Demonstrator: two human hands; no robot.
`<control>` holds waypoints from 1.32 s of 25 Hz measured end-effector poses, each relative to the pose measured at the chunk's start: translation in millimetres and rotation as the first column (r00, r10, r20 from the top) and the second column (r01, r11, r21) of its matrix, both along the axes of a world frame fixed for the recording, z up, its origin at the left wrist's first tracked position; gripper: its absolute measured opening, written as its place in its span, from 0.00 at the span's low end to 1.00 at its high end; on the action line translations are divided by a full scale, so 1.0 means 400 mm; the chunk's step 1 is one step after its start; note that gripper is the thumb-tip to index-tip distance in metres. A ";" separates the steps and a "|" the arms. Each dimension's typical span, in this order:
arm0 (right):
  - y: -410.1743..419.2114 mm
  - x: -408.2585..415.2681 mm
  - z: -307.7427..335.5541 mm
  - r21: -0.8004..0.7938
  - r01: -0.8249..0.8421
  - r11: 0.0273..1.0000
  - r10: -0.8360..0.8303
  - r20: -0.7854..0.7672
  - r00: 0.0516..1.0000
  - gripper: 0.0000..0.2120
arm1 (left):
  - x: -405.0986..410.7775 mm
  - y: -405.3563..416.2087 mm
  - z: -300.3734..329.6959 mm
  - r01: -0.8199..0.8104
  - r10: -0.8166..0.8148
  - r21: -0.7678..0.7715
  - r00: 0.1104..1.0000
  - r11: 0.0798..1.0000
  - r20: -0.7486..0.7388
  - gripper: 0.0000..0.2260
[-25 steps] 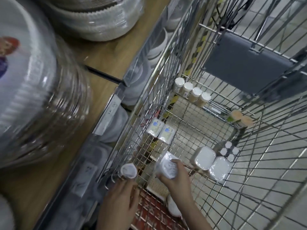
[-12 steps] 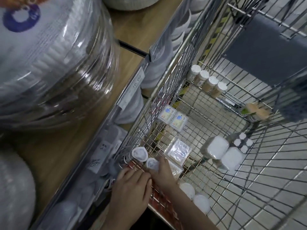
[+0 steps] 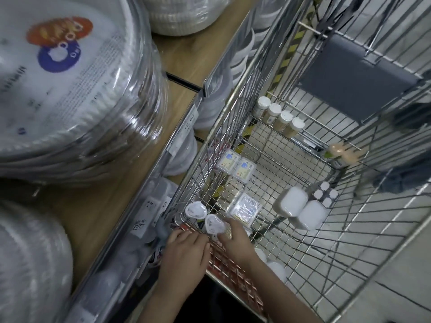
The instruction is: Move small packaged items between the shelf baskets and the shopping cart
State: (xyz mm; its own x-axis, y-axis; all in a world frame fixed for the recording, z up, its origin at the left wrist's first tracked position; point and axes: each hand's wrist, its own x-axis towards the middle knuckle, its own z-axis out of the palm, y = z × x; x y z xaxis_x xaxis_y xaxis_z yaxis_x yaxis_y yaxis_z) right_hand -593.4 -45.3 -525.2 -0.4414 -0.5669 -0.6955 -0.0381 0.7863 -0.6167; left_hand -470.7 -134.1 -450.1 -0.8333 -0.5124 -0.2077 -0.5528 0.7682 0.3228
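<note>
The wire shopping cart [image 3: 233, 127] stands beside the shelf. My right hand [image 3: 235, 240] reaches into its near left corner, and its fingertips hold a small white lidded container [image 3: 213, 223]. A second one [image 3: 196, 209] stands just left of it against the cart's side. Behind my fingers a clear square pack [image 3: 243, 207] lies on the mesh floor. My left hand [image 3: 184, 255] rests at the cart's near rim with its fingers stretched forward and nothing in it.
Also in the cart are two blue-label boxes [image 3: 235, 167], a row of white-capped bottles [image 3: 279, 117], two white tubs [image 3: 300, 210] and a multi-cap pack [image 3: 325, 194]. Wrapped stacks of plates [image 3: 70, 89] sit on the wooden shelf at left.
My right hand has laid the clear square pack on the cart floor and now holds a small white container. My left hand has let go of its container, which stands in the cart.
</note>
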 end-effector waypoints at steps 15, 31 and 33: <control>0.262 -0.020 0.459 -0.029 -0.160 0.987 0.148 -0.250 0.957 0.15 | 0.016 0.016 0.303 -0.107 0.095 0.128 0.990 0.986 0.100 0.09; 0.283 0.330 0.718 -0.082 -0.937 0.338 0.830 -0.443 0.338 0.16 | 0.635 0.534 0.579 -0.836 0.855 0.183 0.516 0.517 -0.058 0.12; 0.270 0.422 0.773 -0.116 -0.969 0.216 0.853 -0.461 0.245 0.17 | 0.742 0.608 0.614 -0.908 0.926 0.184 0.373 0.377 -0.056 0.10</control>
State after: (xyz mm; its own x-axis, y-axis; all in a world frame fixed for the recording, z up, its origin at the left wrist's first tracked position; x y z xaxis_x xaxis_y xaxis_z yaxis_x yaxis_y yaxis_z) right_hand -424.5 62.7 -216.0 0.4414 -0.8293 -0.3427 -0.7717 -0.1560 -0.6166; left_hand -173.8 109.0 -204.6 0.1143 -0.9610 -0.2518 -0.8419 -0.2283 0.4890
